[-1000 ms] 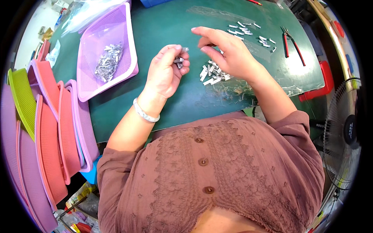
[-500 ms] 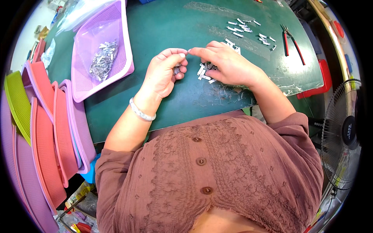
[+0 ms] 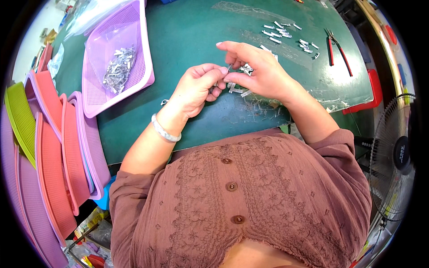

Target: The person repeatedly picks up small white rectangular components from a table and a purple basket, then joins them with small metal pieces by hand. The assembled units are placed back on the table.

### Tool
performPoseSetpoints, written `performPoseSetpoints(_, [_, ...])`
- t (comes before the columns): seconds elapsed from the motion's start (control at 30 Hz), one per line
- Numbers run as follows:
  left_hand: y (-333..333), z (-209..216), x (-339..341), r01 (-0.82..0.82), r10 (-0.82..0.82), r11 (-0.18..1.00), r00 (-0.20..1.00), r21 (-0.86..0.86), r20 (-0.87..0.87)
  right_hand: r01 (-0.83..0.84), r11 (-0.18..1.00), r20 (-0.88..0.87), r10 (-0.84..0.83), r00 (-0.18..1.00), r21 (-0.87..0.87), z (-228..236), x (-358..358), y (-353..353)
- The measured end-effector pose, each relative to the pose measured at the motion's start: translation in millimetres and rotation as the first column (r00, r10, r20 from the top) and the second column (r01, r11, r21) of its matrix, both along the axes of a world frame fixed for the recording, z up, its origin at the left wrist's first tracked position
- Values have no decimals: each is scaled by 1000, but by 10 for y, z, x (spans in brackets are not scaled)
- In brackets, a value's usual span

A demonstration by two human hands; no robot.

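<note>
My left hand (image 3: 200, 87) is closed in front of me, with a thin grey metal piece (image 3: 229, 68) pinched at the thumb tip. More grey metal shows between its curled fingers, mostly hidden. Close by on the right, my right hand (image 3: 259, 71) has its index finger stretched out and its thumb apart, the thumb tip near the left fingertips. Below and behind that hand lies a pile of small silvery metal parts (image 3: 234, 88), partly covered by it. A single small metal part (image 3: 164, 102) lies beside my left wrist.
Several more metal parts (image 3: 279, 32) are scattered at the far right of the green table (image 3: 187, 27), near red-handled pliers (image 3: 337, 51). At left, a purple basket (image 3: 145, 53) holds a clear bag of metal parts (image 3: 119, 71). Stacked baskets (image 3: 53, 165) and a fan (image 3: 393, 152) flank me.
My right index finger has lifted away from the left fingertips, and the right thumb has moved toward them. A thin metal piece now shows at the left thumb. A part appears beside my left wrist.
</note>
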State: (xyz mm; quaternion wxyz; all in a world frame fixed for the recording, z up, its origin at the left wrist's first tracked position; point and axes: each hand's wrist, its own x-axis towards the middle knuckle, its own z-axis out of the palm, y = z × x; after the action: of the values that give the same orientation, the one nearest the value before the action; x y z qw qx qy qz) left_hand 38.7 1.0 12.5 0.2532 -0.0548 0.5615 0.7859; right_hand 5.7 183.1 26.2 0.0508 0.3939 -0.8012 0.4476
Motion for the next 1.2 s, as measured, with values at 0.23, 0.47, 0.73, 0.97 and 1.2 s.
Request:
performPoseSetpoints(0.23, [-23, 7, -16, 26, -31, 996, 998, 90, 57, -80, 992, 111, 91, 990, -100, -49, -27, 34])
performPoseSetpoints(0.47, [-59, 44, -32, 54, -95, 979, 974, 196, 205, -88, 981, 83, 104, 991, -171, -88, -44, 47])
performPoseSetpoints(0.73, [-33, 46, -23, 10, -29, 993, 986, 118, 163, -30, 975, 130, 60, 990, -218, -156, -40, 43])
performPoseSetpoints(0.97, [-51, 4, -7, -60, 61, 998, 997, 22, -38, -51, 977, 158, 85, 984, -207, -150, -40, 53])
performPoseSetpoints(1.2, [-46, -30, -5, -79, 74, 995, 993, -56, -89, -15, 982, 85, 31, 996, -186, -119, -20, 31])
